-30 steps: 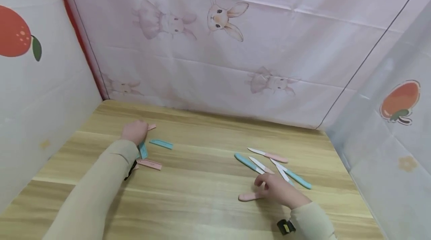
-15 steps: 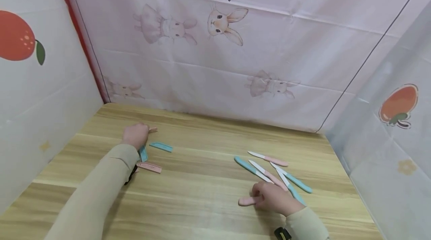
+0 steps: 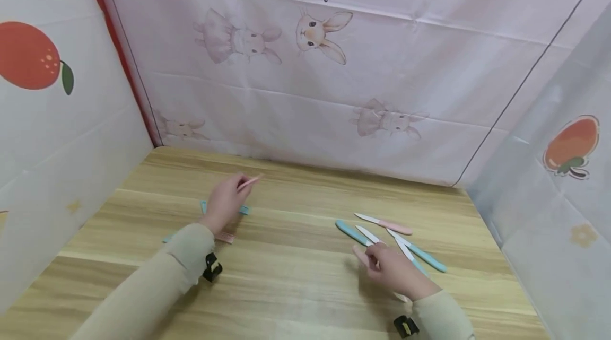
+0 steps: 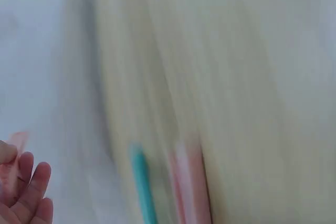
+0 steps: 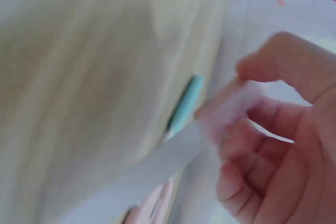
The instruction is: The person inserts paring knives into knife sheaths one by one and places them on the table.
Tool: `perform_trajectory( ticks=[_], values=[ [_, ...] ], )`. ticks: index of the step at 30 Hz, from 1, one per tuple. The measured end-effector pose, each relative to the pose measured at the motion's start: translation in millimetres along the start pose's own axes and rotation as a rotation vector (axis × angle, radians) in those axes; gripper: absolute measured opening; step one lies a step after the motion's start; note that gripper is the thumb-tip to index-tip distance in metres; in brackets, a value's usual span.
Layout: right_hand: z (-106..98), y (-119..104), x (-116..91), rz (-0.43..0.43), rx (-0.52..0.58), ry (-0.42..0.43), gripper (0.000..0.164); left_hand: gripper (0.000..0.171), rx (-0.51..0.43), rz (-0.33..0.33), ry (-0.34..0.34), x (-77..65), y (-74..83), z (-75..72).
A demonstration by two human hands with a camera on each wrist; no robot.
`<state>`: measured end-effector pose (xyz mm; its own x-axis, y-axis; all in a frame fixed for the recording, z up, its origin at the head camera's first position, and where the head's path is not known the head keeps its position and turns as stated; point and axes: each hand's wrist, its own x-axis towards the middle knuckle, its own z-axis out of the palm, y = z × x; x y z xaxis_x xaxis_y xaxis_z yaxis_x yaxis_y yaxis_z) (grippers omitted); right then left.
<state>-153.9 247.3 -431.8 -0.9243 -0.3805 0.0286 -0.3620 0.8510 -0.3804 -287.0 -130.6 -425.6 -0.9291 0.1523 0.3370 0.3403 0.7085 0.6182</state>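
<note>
My left hand [image 3: 225, 201] pinches a pink knife sheath [image 3: 249, 182] between thumb and fingers, raised over the left part of the table. The left wrist view shows that sheath [image 4: 19, 141] at its lower left edge. In my right hand [image 3: 400, 272] is a paring knife with a pink handle [image 3: 361, 256], gripped by the handle. Its pale blade [image 5: 168, 156] points away from the fingers, blurred in the right wrist view. Beyond the right hand lie a pink-handled knife [image 3: 395, 227] and teal-handled knives [image 3: 350, 232], partly hidden by the hand.
Under and around the left forearm lie more sheaths, among them a teal one [image 3: 244, 210] and a pink one [image 3: 226, 237], partly covered. The wooden table [image 3: 286, 287] is bounded by a printed cloth wall [image 3: 286, 117] at the back and cloth sides.
The left hand has lifted the pink sheath and moved right with it. The right hand has picked up the pink-handled knife and turned its handle end away from me.
</note>
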Motion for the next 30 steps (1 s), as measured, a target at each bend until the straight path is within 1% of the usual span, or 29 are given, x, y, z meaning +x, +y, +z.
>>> perform_trajectory(
  ticks=[2,5,7,10,13,15,16,18,19,20,21,23,25,28,30],
  values=[
    [-7,0,1,0.042,0.052,0.042,0.013,0.020,-0.143,0.002,0.010,-10.8,15.6,4.2],
    [-15,1,0,0.112,0.168,0.126,0.020,0.021,-0.376,-0.038,-0.021,-24.5,36.5,10.8],
    [-19,1,0,0.145,0.260,0.208,0.021,0.022,-0.490,-0.086,-0.057,-32.4,49.3,15.7],
    [-20,-1,1,0.213,0.461,0.365,0.015,0.024,-0.632,-0.151,-0.122,-43.2,67.3,23.0],
    [-19,-5,4,0.267,0.717,0.547,0.012,0.023,-0.761,-0.203,-0.172,-53.0,83.8,29.8],
    [-17,-10,6,0.290,0.933,0.650,0.013,0.021,-0.853,-0.238,-0.202,-59.2,93.6,33.6],
    [-17,-12,7,0.286,1.053,0.697,0.013,0.021,-0.889,-0.260,-0.217,-61.4,98.0,36.0],
    [-15,-18,10,0.246,1.286,0.785,0.013,0.021,-0.953,-0.290,-0.230,-65.6,105.8,40.6],
    [-14,-21,11,0.213,1.391,0.817,0.013,0.022,-0.977,-0.305,-0.231,-67.2,109.0,42.7],
    [-13,-24,13,0.171,1.481,0.845,0.016,0.023,-1.000,-0.311,-0.226,-68.7,111.4,45.1],
    [-12,-27,15,0.134,1.545,0.866,0.019,0.025,-1.024,-0.319,-0.220,-69.9,113.4,47.5],
    [-8,-33,18,0.079,1.616,0.890,0.024,0.026,-1.071,-0.348,-0.209,-72.6,116.0,52.1],
    [-4,-38,20,0.078,1.630,0.900,0.027,0.026,-1.109,-0.376,-0.205,-75.4,117.5,56.0],
    [1,-43,20,0.126,1.618,0.907,0.025,0.027,-1.137,-0.401,-0.201,-79.7,119.6,58.9],
    [3,-45,20,0.160,1.607,0.907,0.022,0.028,-1.136,-0.394,-0.190,-81.5,120.6,59.7]
  ],
)
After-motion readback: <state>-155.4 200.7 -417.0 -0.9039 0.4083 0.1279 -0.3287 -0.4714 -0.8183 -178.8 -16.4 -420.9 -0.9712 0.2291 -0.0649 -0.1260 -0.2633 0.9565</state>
